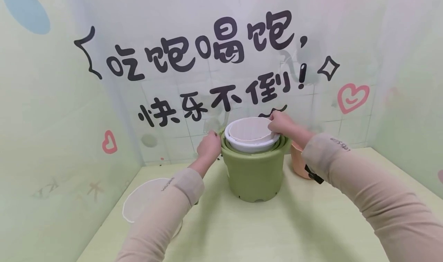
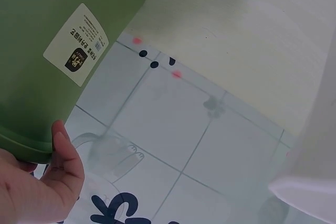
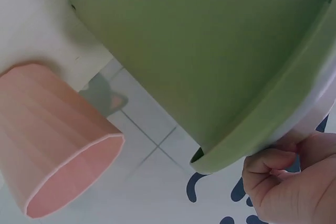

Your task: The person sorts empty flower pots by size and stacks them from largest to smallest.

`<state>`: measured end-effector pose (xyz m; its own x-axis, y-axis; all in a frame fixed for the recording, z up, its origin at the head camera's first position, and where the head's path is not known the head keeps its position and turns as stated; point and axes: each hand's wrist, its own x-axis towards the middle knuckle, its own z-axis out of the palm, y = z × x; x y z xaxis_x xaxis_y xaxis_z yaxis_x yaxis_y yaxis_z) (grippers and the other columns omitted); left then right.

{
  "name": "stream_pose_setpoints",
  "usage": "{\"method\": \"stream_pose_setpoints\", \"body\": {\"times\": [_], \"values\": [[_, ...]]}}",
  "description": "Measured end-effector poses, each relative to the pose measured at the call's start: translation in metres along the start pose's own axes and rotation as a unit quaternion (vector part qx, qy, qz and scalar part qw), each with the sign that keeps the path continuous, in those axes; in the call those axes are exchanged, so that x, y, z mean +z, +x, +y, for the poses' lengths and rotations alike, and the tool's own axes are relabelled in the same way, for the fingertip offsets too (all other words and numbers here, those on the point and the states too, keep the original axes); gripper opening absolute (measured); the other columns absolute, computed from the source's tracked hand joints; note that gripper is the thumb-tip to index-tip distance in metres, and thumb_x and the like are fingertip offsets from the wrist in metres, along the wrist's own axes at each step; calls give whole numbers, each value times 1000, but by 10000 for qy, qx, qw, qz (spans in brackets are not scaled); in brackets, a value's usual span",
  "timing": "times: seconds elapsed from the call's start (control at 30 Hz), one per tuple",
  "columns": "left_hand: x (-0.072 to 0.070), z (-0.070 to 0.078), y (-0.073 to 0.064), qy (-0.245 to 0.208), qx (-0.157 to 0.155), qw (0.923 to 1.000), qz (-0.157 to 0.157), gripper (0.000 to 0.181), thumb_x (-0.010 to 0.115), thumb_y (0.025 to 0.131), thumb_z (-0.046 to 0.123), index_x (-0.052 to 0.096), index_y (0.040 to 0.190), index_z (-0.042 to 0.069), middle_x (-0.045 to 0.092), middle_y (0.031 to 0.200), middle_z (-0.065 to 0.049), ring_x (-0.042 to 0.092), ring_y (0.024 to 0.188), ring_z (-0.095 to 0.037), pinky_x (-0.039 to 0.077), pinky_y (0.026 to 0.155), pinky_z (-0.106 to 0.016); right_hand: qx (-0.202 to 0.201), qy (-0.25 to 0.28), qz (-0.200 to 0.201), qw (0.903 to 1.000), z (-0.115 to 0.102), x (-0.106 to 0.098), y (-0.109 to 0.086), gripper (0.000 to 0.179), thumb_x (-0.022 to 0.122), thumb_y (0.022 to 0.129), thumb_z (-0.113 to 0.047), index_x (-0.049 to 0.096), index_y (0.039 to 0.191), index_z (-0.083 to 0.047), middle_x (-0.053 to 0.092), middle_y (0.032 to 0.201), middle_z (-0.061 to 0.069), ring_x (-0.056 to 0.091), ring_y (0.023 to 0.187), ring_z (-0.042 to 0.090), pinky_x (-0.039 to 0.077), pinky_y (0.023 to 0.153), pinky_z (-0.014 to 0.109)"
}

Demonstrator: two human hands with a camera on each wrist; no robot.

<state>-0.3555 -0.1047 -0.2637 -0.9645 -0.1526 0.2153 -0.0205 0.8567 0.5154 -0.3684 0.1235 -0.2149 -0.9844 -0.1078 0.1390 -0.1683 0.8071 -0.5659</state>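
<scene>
A large green flowerpot point(image 1: 254, 177) stands on the table with smaller pots nested inside it. Among them are a white pot point(image 1: 250, 147) and, innermost, a pale pinkish pot point(image 1: 250, 128) with its mouth facing up. My left hand point(image 1: 210, 146) grips the green flowerpot's rim on the left side, thumb against the outer wall, near a paper label point(image 2: 77, 44) in the left wrist view. At the right side of the nest, my right hand point(image 1: 281, 123) pinches the rim of the pale pinkish pot. Its fingertips are partly hidden behind the rims in the right wrist view.
An orange-pink pot point(image 3: 63, 140) stands close to the right of the green one, partly behind my right sleeve. On the left lies a white pot with a wide mouth point(image 1: 138, 200), partly covered by my left sleeve. Printed wall panels point(image 1: 166, 100) enclose the table point(image 1: 263, 231).
</scene>
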Motion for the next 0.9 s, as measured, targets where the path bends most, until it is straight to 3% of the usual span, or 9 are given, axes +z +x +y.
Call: {"method": "stream_pose_setpoints", "body": {"times": [0.07,0.2,0.3,0.7,0.8,0.9], "values": [[0,0,0,22,-3,10000,1,31,33,98,27,52,112,8,63,98,-13,61,90,-30,47,75,-42,-100,-230,65,9997,1,2,-1,29,46,69,3,52,98,8,55,96,18,50,76,22,40,61,23],[0,1,-1,20,6,10000,9,31,33,97,27,52,112,8,63,101,-14,61,92,-31,47,76,-42,-241,-657,170,9974,3,5,-1,9,48,66,3,50,74,-1,47,69,7,43,66,21,34,56,25],[-1,1,-1,-5,5,10000,13,31,33,97,27,52,114,8,63,104,-14,60,94,-31,47,77,-43,-350,-932,267,9947,4,7,0,8,48,64,3,46,65,-5,40,59,3,38,60,19,31,52,25],[-1,1,-1,82,35,10000,2,32,33,98,26,52,115,8,63,102,-14,61,93,-31,47,76,-42,-517,-1348,377,9888,8,14,4,11,49,66,4,44,64,-6,40,59,4,37,57,20,30,50,27],[-1,1,-1,92,37,9999,-10,32,32,98,27,52,115,9,63,102,-14,61,93,-31,47,76,-43,-541,-1311,384,9891,9,13,3,12,52,71,0,44,64,-6,40,58,3,38,57,20,30,51,27],[-1,2,-1,80,33,10000,-22,32,32,98,27,52,115,9,63,102,-14,60,94,-31,47,77,-43,-638,-1059,326,9918,10,11,2,13,52,80,-6,51,69,0,49,62,8,46,61,22,37,56,29]]}}
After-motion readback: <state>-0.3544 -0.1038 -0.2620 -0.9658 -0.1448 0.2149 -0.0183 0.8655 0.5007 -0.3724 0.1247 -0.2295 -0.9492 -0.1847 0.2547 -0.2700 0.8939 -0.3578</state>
